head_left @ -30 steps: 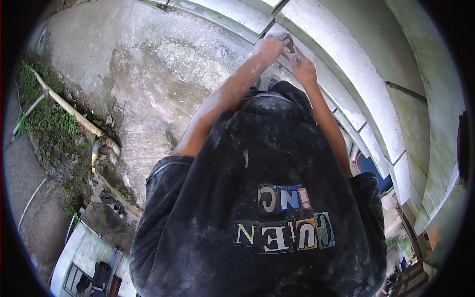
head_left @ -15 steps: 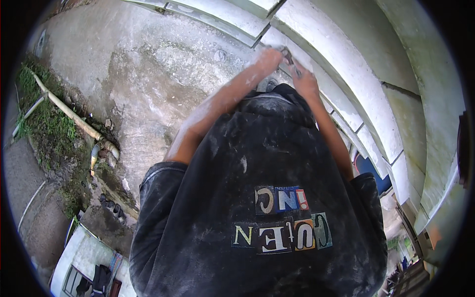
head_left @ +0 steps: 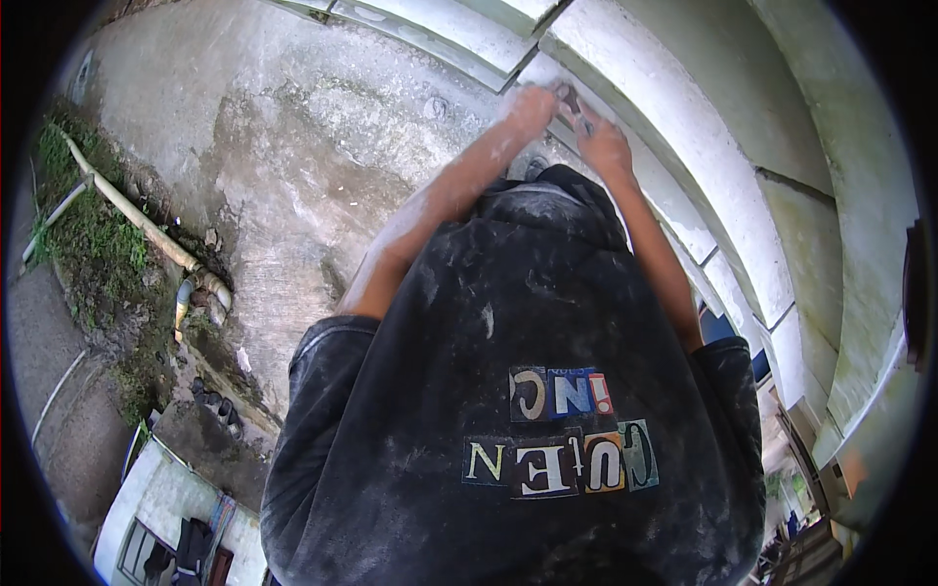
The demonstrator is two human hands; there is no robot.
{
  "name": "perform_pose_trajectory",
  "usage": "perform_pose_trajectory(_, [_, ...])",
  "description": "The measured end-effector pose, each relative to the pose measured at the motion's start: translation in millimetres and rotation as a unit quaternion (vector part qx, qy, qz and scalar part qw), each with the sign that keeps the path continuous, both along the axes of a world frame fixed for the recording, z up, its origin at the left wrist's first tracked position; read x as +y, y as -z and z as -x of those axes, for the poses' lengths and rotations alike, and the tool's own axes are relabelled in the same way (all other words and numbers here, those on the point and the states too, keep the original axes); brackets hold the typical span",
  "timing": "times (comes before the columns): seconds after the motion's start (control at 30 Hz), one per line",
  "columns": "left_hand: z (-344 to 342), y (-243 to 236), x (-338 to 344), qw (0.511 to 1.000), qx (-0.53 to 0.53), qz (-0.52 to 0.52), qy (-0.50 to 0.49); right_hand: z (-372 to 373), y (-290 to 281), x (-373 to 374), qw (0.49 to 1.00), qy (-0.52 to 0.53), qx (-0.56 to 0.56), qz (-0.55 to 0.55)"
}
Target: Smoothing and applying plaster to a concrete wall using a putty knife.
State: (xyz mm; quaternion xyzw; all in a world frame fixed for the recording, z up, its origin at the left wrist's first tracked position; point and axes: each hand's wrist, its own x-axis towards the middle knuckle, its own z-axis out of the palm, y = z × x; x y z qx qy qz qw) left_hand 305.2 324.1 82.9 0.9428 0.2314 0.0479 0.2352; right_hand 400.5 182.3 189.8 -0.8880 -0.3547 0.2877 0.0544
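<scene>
My two hands are close together at the upper middle, at the edge of a stepped white panel (head_left: pixel 664 103). Between them is a small dark tool (head_left: pixel 569 96), its kind too small to make out. My left hand (head_left: pixel 534 109), dusted with white powder like its forearm, is closed at the tool's left end. My right hand (head_left: pixel 605 146) is closed around its lower right end, where a greyish part shows by the fingers. The tool appears to touch the white panel; the exact contact is hidden by the fingers.
Tall stacked white-grey panels (head_left: pixel 801 234) curve along my right side. To the left lies a stained concrete floor (head_left: pixel 293 195). Farther left are a bamboo-like pole (head_left: pixel 137 217), moss, and dark shoes (head_left: pixel 217 408). A shoe (head_left: pixel 536 166) shows below my hands.
My left hand and the tool have shifted slightly up and to the left along the panel. The right hand stays closed beside it. The whole view has moved a little.
</scene>
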Motion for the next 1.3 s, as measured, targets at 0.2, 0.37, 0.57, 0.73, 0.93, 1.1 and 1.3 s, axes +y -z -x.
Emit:
perform_pose_trajectory(0.2, [1.2,-34.5,-5.0,0.991,0.128,0.048,0.003,-2.8,-7.5,1.4,1.0,0.007,0.017,0.014])
perform_pose_trajectory(0.37, [2.3,-15.3,-7.2,0.991,-0.123,-0.053,0.02,-14.6,10.3,3.8,1.0,0.019,0.011,-0.019])
perform_pose_trajectory(0.57, [15.8,-26.5,-14.7,0.999,-0.03,-0.003,0.013,8.1,2.5,-9.8,0.999,-0.007,-0.002,-0.034])
perform_pose_trajectory(0.73, [19.2,-42.5,-6.3,0.996,0.084,0.042,-0.006,6.4,4.3,-7.4,1.0,-0.008,0.015,-0.003])
perform_pose_trajectory(0.93, [35.6,-24.6,-21.1,1.0,-0.028,-0.003,-0.006,18.0,6.2,-16.4,0.999,-0.002,0.019,-0.044])
perform_pose_trajectory(1.1, [19.7,-32.8,-9.5,0.992,-0.119,-0.047,-0.001,1.4,26.6,-5.4,0.996,0.043,0.046,-0.058])
perform_pose_trajectory(1.3, [32.6,-31.4,-11.7,1.0,0.002,-0.008,0.025,8.1,20.7,-12.4,0.995,0.038,0.07,-0.06])
